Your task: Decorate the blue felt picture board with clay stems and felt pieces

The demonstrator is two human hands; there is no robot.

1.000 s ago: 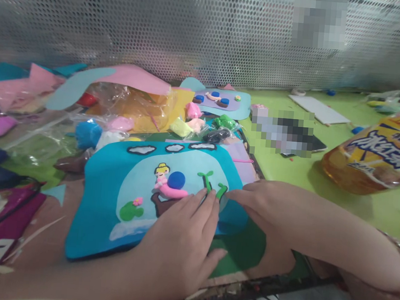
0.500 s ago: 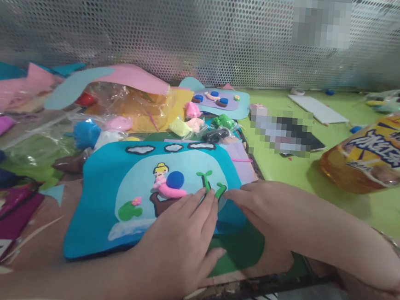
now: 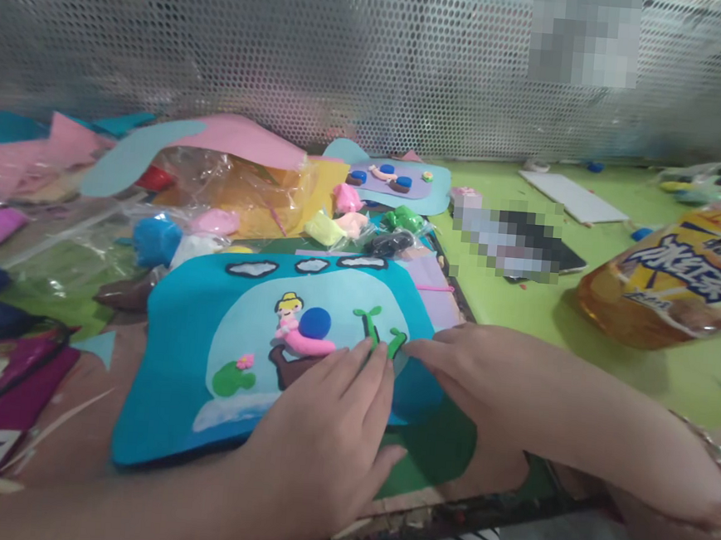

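A mesh wall (image 3: 290,48) closes off the far side of the green table (image 3: 520,307), and a yellow snack bag (image 3: 678,278) lies at the right, well apart from my work. Near me, left of centre, lies the blue felt board (image 3: 180,347), tilted a little. My left hand (image 3: 322,442) rests flat on its near edge, fingers stretched out and loose, grasping nothing; the weight seems to pin the board so it cannot slide. My right hand (image 3: 471,370) comes in low from the right, its fingertips drawn together against the green sprout (image 3: 372,325); whether they pinch any clay I cannot tell. Clay lumps (image 3: 345,219) wait beyond the board. A pink figure (image 3: 296,331) sits just left of the sprout.
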